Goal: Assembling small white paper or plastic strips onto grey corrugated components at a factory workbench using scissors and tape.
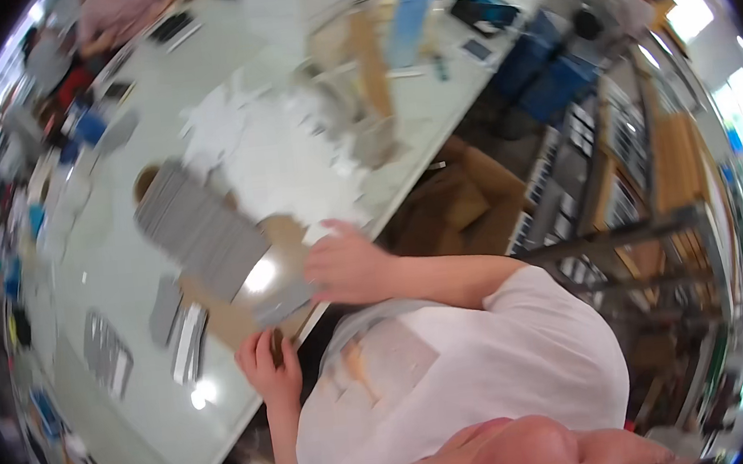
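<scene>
Beside the table's near edge, my left hand [270,367] is closed round a small dark brown piece [277,347], whose kind I cannot make out. My right hand [349,263] hangs low over the table edge, its fingers bent and blurred. Close to its fingertips lie a flat grey sheet [284,304] and the near end of a spread of white paper pieces [280,160]; whether it grips any is unclear. A long row of grey flat pieces [201,226], packed tightly together, lies ahead of my left hand on brown cardboard [216,311].
Smaller grey and white bundles [189,343] and another stack [108,354] lie to the left on the white table [163,431]. A blue bottle-like thing [409,22] stands at the back. An open cardboard box [457,188] and a metal rack [632,243] are on the right. Other people sit far left.
</scene>
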The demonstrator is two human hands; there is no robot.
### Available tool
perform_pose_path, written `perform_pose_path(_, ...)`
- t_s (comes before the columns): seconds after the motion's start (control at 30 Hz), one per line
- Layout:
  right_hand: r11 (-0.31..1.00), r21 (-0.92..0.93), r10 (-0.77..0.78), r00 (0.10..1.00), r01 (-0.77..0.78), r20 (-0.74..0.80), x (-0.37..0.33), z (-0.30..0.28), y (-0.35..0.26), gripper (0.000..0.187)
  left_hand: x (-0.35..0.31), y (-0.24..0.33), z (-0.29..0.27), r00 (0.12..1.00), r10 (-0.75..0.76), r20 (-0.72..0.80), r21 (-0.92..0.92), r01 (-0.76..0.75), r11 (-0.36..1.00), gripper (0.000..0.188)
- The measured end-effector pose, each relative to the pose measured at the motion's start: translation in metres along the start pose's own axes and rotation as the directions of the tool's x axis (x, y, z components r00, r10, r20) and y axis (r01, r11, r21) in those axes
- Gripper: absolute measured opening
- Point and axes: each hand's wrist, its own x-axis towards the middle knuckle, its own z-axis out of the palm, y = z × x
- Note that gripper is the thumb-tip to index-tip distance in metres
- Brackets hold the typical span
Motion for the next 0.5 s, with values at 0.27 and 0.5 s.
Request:
perform_pose_path(0.27, 0.999, -0.016, -0.048, 0.988, 0.046, -0.149, 0.006, -0.015, 0.009, 0.034, 0.02, 0.012, 0.015, 0.976, 0.113, 0.188, 0.056, -0.126, 0.991, 0.057)
perform_pose_path(0.5, 0.993, -0.104, 0.046, 0.998, -0.05, -0.04, 0.009, -0.025, 0.015, 0.03, 0.021, 0.016, 0.013, 0.976, 0.063, 0.209, 0.113, -0.088, 0.99, 0.058)
